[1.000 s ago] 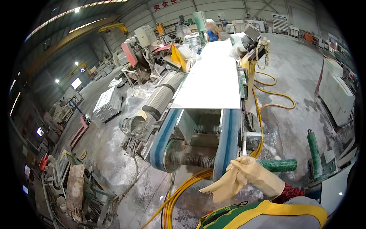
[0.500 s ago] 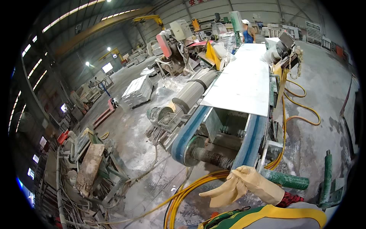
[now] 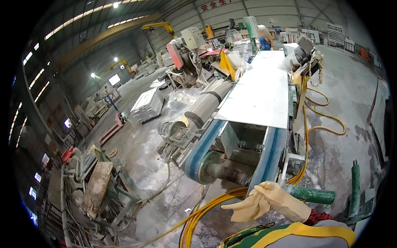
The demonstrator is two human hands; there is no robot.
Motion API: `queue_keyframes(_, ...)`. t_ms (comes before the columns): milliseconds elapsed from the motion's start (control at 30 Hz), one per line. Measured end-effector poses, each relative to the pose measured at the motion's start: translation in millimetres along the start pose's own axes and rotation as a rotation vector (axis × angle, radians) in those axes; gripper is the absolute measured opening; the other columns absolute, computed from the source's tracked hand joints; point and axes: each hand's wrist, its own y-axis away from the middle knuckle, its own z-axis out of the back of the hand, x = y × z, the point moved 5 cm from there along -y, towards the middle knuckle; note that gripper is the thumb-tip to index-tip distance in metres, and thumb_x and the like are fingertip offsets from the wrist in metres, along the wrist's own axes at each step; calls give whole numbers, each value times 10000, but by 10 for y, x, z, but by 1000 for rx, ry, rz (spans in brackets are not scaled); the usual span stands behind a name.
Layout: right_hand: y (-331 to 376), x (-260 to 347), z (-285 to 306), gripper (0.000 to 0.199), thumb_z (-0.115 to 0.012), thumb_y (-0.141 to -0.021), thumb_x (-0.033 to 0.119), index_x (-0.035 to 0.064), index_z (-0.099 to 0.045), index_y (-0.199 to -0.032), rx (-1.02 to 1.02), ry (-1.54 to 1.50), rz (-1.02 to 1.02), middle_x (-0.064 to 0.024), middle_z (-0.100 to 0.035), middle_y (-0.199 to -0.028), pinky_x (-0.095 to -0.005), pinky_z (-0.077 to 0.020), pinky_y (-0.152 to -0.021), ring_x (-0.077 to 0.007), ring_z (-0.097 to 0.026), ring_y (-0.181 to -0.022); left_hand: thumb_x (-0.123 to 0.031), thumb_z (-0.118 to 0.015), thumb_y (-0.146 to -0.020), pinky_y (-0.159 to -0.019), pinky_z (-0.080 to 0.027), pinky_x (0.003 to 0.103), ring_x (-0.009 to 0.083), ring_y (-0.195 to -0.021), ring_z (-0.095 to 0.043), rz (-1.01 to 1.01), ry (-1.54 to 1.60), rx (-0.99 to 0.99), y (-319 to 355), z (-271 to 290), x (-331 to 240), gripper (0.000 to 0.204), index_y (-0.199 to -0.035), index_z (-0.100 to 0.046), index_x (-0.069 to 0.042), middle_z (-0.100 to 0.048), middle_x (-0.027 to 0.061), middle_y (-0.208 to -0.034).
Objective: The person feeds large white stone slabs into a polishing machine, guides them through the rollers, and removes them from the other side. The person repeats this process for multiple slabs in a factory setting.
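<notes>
Clenches an apparently empty cream glove [image 3: 247,208] in the gloved right grip [image 3: 273,196], with no visible gap. Dangles it toward the left, at the near end of a blue conveyor belt [image 3: 271,155]. Reaches in from the near right out of a red plaid sleeve [image 3: 317,217], slanting far and left. Cannot tell the left grip's state, out of view.

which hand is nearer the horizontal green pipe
Right, as far as shows: the right hand appears at the left end of the horizontal green pipe, contact unclear; the left hand is not in view.
</notes>
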Motion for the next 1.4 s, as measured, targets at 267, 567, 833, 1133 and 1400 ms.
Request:
queue_keyframes(267, 71, -84, -21, 125, -710, -1050, 87, -35, -712, -1022, -23, 33, -35, -111, -788, -1012, -286, -585, -870, -173, -732, -939, -20, -708, -915, -746, -577, 429, 246, -804, -713, -164, -287, -130, 122, 93, -178, 50, -904, -660, -24, -709, 82, -928)
queue_keyframes(567, 134, -124, -90, 121, -701, -1053, 82, -34, -701, -1017, 11, 63, -24, -120, -786, -1018, -288, -589, -854, -180, -737, -920, -14, -707, -918, -777, -596, 443, 259, -824, -721, -334, -750, -293, 221, 121, -558, 46, -942, -667, -11, -716, 90, -964)
queue_keyframes(833, 270, -102, 115, 123, -701, -1051, 79, -39, -695, -1018, 43, 146, 7, -121, -785, -1024, -299, -590, -867, -182, -735, -929, -44, -679, -932, -810, -604, 406, 246, -887, -737, -219, -569, -145, 209, 95, -712, 86, -996, -702, 8, -743, 110, -1021)
queue_keyframes(1133, 452, -162, 301, 139, -645, -1085, 87, -33, -701, -1042, 62, 108, -24, -157, -803, -1047, -335, -614, -876, -205, -754, -960, -84, -644, -949, -848, -611, 357, 227, -966, -756, 169, -88, 137, 210, 219, -795, 190, -1061, -746, 30, -775, 134, -1088)
queue_keyframes(1400, 414, -106, 244, 107, -667, -1069, 60, -43, -683, -1046, 54, 66, -39, -138, -785, -1053, -307, -599, -887, -187, -737, -969, -106, -598, -1007, -923, -619, 312, 222, -1047, -771, 1357, 610, 510, 1435, 732, -454, 271, -1125, -773, 64, -800, 165, -1138)
